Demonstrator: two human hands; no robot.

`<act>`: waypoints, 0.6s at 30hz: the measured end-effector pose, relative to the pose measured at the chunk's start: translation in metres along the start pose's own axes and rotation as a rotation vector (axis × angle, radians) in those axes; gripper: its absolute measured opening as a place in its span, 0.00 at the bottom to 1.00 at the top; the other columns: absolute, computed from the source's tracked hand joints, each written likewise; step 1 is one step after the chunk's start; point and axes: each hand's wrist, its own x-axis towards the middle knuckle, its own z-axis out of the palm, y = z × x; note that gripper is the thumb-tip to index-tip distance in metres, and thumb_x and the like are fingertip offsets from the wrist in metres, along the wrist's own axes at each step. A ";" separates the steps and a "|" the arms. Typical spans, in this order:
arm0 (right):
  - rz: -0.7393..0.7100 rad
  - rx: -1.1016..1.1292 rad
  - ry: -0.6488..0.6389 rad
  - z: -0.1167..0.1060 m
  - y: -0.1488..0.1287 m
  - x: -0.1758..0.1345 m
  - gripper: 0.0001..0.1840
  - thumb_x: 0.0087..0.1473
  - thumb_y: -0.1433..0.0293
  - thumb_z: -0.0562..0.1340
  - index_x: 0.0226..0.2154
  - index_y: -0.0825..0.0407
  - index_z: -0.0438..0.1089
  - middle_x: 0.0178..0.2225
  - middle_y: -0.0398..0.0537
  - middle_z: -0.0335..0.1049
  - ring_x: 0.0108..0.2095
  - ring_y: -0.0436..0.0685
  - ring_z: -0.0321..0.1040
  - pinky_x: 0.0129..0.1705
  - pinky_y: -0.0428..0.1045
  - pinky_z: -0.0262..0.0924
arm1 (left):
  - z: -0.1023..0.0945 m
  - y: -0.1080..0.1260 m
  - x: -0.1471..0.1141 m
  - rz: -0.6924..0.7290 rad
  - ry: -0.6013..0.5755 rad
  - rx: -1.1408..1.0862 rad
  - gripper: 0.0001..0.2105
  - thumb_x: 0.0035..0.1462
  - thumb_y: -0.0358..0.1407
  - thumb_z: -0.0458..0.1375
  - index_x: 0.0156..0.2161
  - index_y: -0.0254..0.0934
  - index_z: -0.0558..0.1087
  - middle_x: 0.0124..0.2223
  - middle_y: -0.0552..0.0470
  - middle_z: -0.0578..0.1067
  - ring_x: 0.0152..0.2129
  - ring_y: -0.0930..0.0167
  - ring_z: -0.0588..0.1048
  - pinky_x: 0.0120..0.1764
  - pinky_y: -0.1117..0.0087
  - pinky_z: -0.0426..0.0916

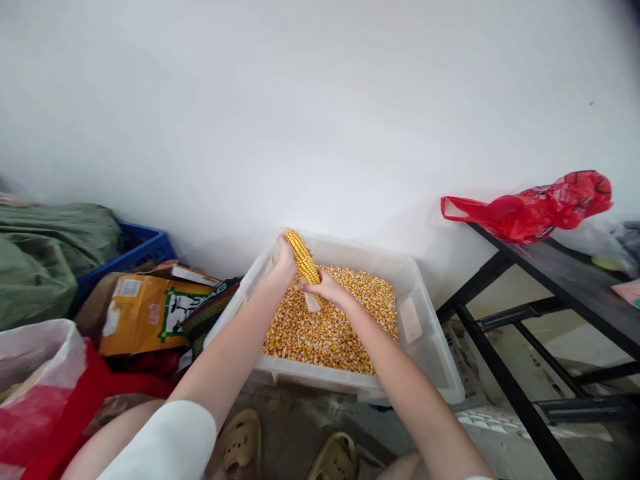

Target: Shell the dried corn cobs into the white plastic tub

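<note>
On my feed, the left hand [287, 257] curls its fingers around the corn cob [302, 256] toward 11 o'clock and the right hand [327, 287] grips it toward 5, above the kernels [320, 343] in the plastic bin [435, 347], presumably so anything shed lands inside

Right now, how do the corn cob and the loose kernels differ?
The corn cob is held by the left hand and right hand; the loose kernels lie in the white bin. The cob is one long piece, pale at its lower end; the kernels, many small bits. Both show yellow.
</note>
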 end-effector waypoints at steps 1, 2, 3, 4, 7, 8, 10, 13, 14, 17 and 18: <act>-0.017 0.093 -0.067 0.001 0.000 0.000 0.24 0.38 0.62 0.63 0.40 0.51 0.61 0.36 0.45 0.67 0.34 0.52 0.64 0.36 0.47 0.59 | -0.001 0.003 0.000 -0.016 0.013 -0.006 0.32 0.50 0.58 0.30 0.35 0.34 0.64 0.19 0.49 0.67 0.17 0.67 0.70 0.23 0.66 0.64; -0.024 0.156 -0.109 0.001 0.001 0.001 0.23 0.38 0.63 0.63 0.39 0.52 0.61 0.35 0.44 0.67 0.33 0.52 0.64 0.35 0.47 0.59 | -0.002 0.005 0.000 -0.030 0.017 -0.014 0.32 0.50 0.58 0.30 0.35 0.34 0.65 0.19 0.48 0.68 0.17 0.67 0.69 0.23 0.66 0.64; -0.021 0.187 -0.128 0.002 0.002 0.001 0.22 0.39 0.64 0.63 0.39 0.52 0.61 0.33 0.44 0.67 0.32 0.51 0.64 0.34 0.46 0.59 | -0.002 0.007 -0.001 -0.034 -0.008 -0.019 0.32 0.50 0.58 0.30 0.35 0.33 0.65 0.19 0.48 0.68 0.17 0.67 0.69 0.23 0.66 0.64; -0.011 0.187 -0.121 0.003 0.004 0.002 0.21 0.39 0.64 0.63 0.38 0.52 0.61 0.31 0.43 0.66 0.31 0.51 0.64 0.33 0.46 0.59 | -0.002 0.007 -0.001 -0.035 -0.033 -0.025 0.33 0.50 0.58 0.29 0.35 0.33 0.66 0.19 0.48 0.68 0.17 0.67 0.69 0.23 0.66 0.64; 0.031 0.062 0.011 0.005 0.008 0.005 0.19 0.39 0.66 0.62 0.37 0.52 0.61 0.30 0.42 0.66 0.29 0.51 0.64 0.31 0.46 0.58 | 0.001 0.003 -0.004 -0.066 -0.083 -0.030 0.33 0.51 0.55 0.28 0.34 0.33 0.67 0.19 0.46 0.69 0.18 0.66 0.70 0.23 0.66 0.64; 0.052 -0.012 0.075 0.005 0.010 0.005 0.19 0.38 0.66 0.62 0.37 0.52 0.61 0.31 0.42 0.66 0.30 0.52 0.64 0.30 0.46 0.58 | 0.003 0.000 -0.006 -0.082 -0.094 -0.032 0.32 0.52 0.55 0.29 0.34 0.32 0.67 0.20 0.46 0.70 0.18 0.66 0.70 0.24 0.66 0.64; 0.095 -0.180 0.185 0.005 0.010 0.005 0.22 0.37 0.65 0.62 0.38 0.51 0.60 0.32 0.44 0.66 0.31 0.53 0.64 0.30 0.46 0.56 | 0.007 -0.007 -0.008 -0.096 -0.103 -0.051 0.29 0.53 0.52 0.31 0.34 0.33 0.67 0.19 0.47 0.69 0.18 0.67 0.70 0.24 0.66 0.65; 0.109 -0.393 0.250 0.005 0.005 0.002 0.26 0.36 0.63 0.63 0.40 0.50 0.57 0.33 0.47 0.67 0.32 0.56 0.65 0.29 0.47 0.55 | 0.011 -0.014 -0.011 -0.009 -0.051 -0.119 0.24 0.54 0.48 0.33 0.34 0.34 0.66 0.18 0.50 0.68 0.15 0.69 0.69 0.22 0.68 0.65; 0.102 -0.438 0.249 0.005 0.003 0.002 0.26 0.36 0.64 0.62 0.41 0.50 0.57 0.33 0.48 0.67 0.32 0.57 0.65 0.29 0.47 0.54 | 0.012 -0.015 -0.011 0.033 -0.034 -0.137 0.23 0.54 0.48 0.34 0.34 0.34 0.66 0.18 0.50 0.67 0.15 0.69 0.69 0.21 0.68 0.64; 0.091 -0.497 0.223 0.005 -0.002 0.001 0.26 0.38 0.64 0.61 0.42 0.51 0.56 0.34 0.49 0.67 0.33 0.58 0.65 0.28 0.48 0.54 | 0.012 -0.014 -0.014 0.081 -0.039 -0.139 0.23 0.53 0.48 0.35 0.34 0.34 0.66 0.17 0.51 0.66 0.13 0.69 0.68 0.19 0.69 0.63; 0.088 -0.493 0.217 0.005 -0.002 0.002 0.26 0.38 0.64 0.61 0.42 0.51 0.56 0.34 0.49 0.67 0.33 0.58 0.65 0.28 0.48 0.54 | 0.012 -0.013 -0.015 0.072 -0.056 -0.135 0.23 0.53 0.48 0.35 0.34 0.33 0.65 0.16 0.51 0.66 0.13 0.70 0.68 0.18 0.69 0.63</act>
